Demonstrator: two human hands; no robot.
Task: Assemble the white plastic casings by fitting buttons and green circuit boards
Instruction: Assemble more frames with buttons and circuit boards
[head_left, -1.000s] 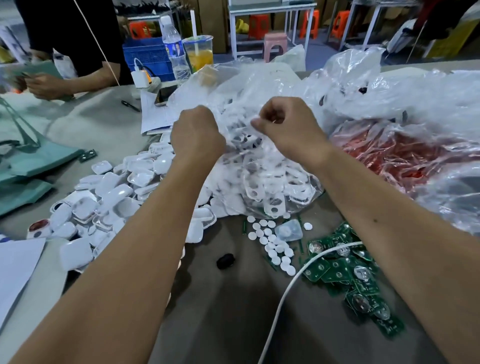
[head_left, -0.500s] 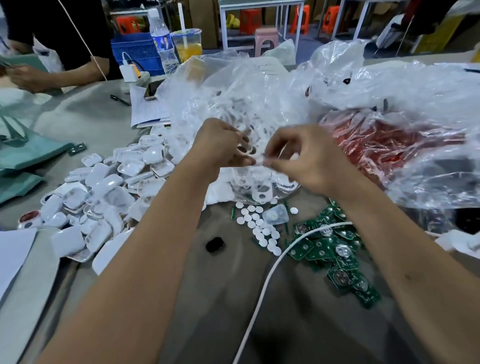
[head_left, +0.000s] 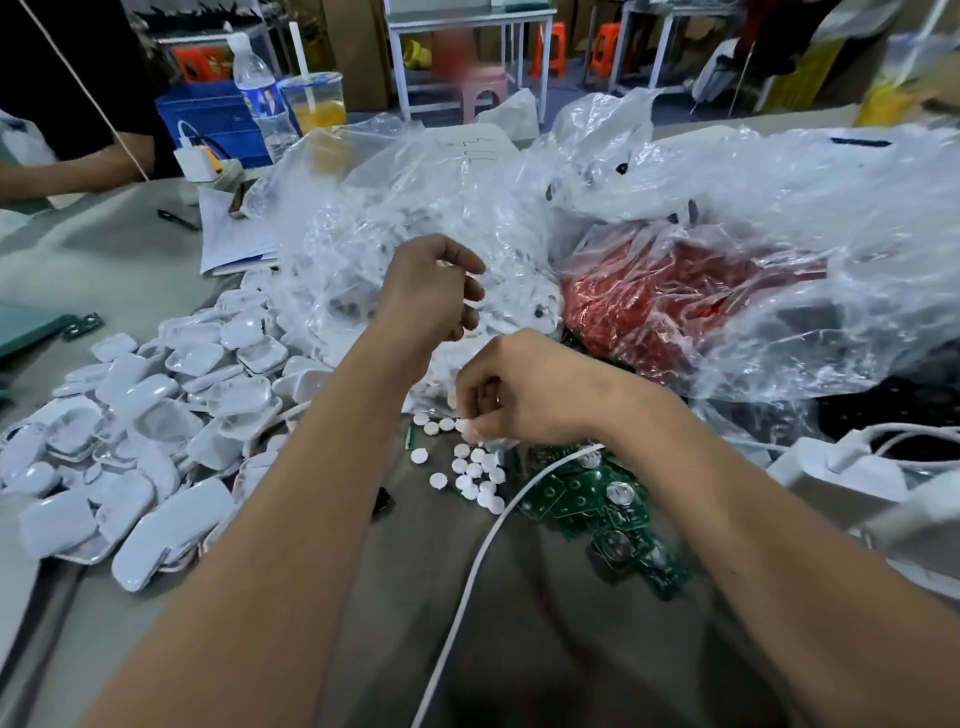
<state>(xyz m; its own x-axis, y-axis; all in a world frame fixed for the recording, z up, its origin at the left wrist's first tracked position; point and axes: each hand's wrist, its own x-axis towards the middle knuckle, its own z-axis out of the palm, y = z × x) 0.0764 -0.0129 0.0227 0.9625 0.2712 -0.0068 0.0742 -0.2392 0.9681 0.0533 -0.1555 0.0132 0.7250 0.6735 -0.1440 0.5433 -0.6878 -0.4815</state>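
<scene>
Reaching for a button: your right hand (head_left: 524, 387) is lowered over the loose white buttons (head_left: 475, 470), fingertips curled and pinched together at the near edge of the scatter; whether a button is already between them cannot be told.
Left hand: your left hand (head_left: 431, 288) hovers above the clear bag of casings (head_left: 395, 218), fingers loosely curled; something small and white may sit at the fingertips, but the view does not settle it.
Progress, done: a wide heap of white plastic casings (head_left: 156, 426) lies to your left on the table (head_left: 104, 260); judged from their closed, rounded backs, many look already handled, though none can be confirmed as fitted.
Progress, left: buttons lie loose and green circuit boards (head_left: 597, 499) lie unstacked just beside them, and the bag looks well filled, so much of the batch probably remains.
Casings, form: smooth, glossy, rounded-rectangle shells, some showing a hollow dished side.
Buttons, form: small flat matte discs, scattered singly, a few touching.
Circuit boards, form: thin rigid green plates, each with a round silvery dome, overlapping in a loose pile.
Bags, form: crinkled transparent film; one further bag (head_left: 675, 296) to your right holds red parts.
Cable: a white cable (head_left: 467, 582) runs from the near edge up across the boards.
Background: a water bottle (head_left: 260, 98), a cup of orange drink (head_left: 314, 101) and another person's forearm (head_left: 78, 171) at the far left.
</scene>
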